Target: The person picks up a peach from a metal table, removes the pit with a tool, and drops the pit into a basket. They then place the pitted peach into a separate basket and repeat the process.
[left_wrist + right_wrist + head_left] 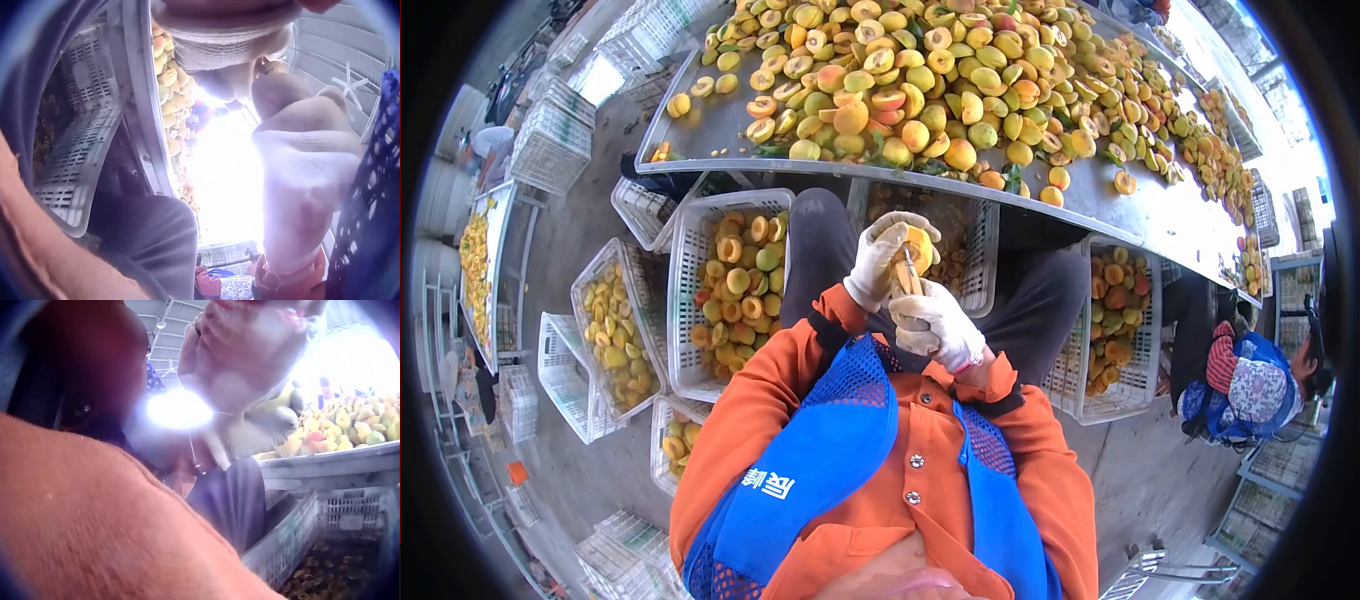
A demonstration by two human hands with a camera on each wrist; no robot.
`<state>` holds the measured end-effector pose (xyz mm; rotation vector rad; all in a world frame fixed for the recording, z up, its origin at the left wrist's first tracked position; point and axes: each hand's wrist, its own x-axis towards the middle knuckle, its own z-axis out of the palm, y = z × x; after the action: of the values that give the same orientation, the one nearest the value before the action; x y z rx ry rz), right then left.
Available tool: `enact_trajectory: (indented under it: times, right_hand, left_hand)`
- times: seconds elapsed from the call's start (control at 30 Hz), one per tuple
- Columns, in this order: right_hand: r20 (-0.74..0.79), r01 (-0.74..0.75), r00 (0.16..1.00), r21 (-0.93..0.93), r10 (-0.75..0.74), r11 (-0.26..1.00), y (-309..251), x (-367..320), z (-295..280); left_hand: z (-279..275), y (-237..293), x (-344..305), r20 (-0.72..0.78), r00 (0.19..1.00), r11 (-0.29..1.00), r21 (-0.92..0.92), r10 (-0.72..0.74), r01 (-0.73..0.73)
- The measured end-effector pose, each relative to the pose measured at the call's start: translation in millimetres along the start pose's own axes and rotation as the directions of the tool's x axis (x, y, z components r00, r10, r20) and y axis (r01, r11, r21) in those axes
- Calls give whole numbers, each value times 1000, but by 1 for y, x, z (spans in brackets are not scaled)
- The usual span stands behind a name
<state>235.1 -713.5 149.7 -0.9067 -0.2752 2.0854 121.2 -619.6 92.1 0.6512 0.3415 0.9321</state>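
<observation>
Left hand (878, 262): gloved, grip clamped on a peach (919, 246), which is held above the lap, in front of the chest and below the counter (710, 125) edge.

Right hand (935, 322): gloved, grip clamped on the handle of a small metal tool (909, 270). The tool tip touches the peach. The two hands touch each other.

The counter carries a large heap of peaches (920, 90), whole and halved. A white crate (683, 300) of halved fruit stands beside the left knee. A second crate (980, 250), behind the hands, holds small brown pieces.
</observation>
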Motion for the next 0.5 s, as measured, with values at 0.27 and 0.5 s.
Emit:
enact_trajectory:
  times: [0.27, 0.5]
  right_hand:
    - [-280, 118, 915, -505, -291, 855, 16, 9, 4]
    - [-182, 227, 910, -534, -373, 815, 20, 12, -9]
  left_hand:
    - [16, -7, 1, -214, 977, 1000, 31, 11, -4]
    - [10, -13, 2, -417, 908, 986, 137, -25, 90]
